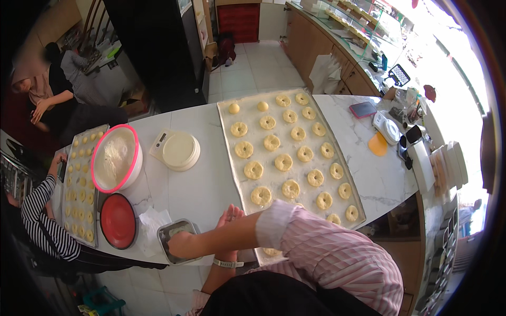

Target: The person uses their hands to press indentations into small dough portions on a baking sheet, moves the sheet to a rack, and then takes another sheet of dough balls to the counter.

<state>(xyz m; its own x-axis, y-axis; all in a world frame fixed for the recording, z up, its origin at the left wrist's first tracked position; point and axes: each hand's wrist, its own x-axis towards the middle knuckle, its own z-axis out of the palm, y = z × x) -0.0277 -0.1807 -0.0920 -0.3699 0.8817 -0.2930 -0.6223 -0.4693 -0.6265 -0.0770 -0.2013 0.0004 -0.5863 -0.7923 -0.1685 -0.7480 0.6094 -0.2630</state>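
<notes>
My right hand (183,245) reaches across to the left and is down inside a small rectangular metal pan (167,227). Its fingers are hidden, but some pale stuff shows in the pan. My left hand (230,216), with a white band on the wrist, lies beneath my right forearm; its fingers stretch out past it with nothing visible in them. To the right lies a large floured baking tray (247,108) with rows of dough rings (283,162). In its far row, two round dough balls (263,106) have no hole. My right arm covers the tray's near left part.
Left of the pan are crumpled white paper (153,224), a red round dish (117,221), a pink-rimmed bowl (138,158) with dough residue and a scale (179,150). A striped-sleeved person (47,221) touches another dough tray (90,234). A phone (363,109) and yellow scraper (378,144) lie right.
</notes>
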